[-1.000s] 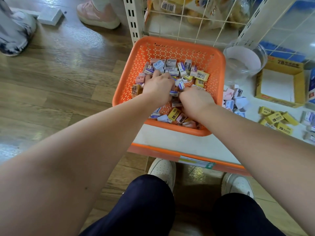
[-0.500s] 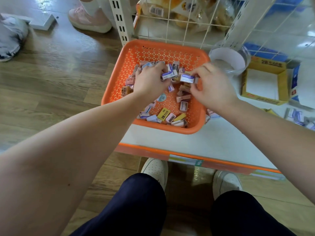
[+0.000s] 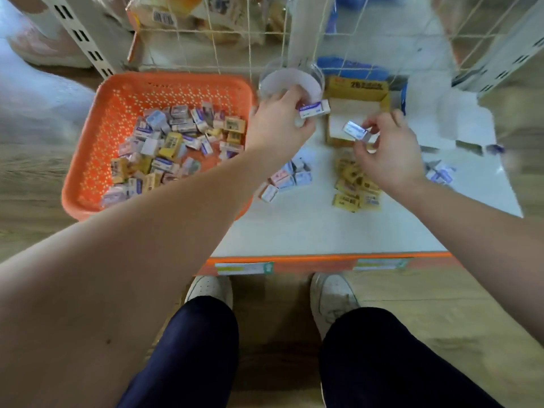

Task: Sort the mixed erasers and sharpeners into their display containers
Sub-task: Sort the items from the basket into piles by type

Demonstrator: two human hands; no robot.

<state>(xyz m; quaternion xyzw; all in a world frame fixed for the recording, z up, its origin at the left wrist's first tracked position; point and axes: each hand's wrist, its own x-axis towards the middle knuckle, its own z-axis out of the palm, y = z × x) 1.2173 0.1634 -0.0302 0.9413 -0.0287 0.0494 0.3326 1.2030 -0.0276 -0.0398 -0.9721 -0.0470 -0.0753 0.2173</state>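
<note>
You can pass along the near strip of white shelf (image 3: 309, 231). Farther in, a pale eraser pile (image 3: 290, 178) and a yellow eraser pile (image 3: 353, 187) block the middle, the orange basket (image 3: 100, 142) walls the left, and the clear tub (image 3: 282, 79), yellow box (image 3: 357, 86) and wire grid (image 3: 249, 32) close the back.

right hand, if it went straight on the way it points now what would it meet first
The open yellow box: the right hand, pinching a white eraser, points up-left over its front edge. Height above the box is unclear.
</note>
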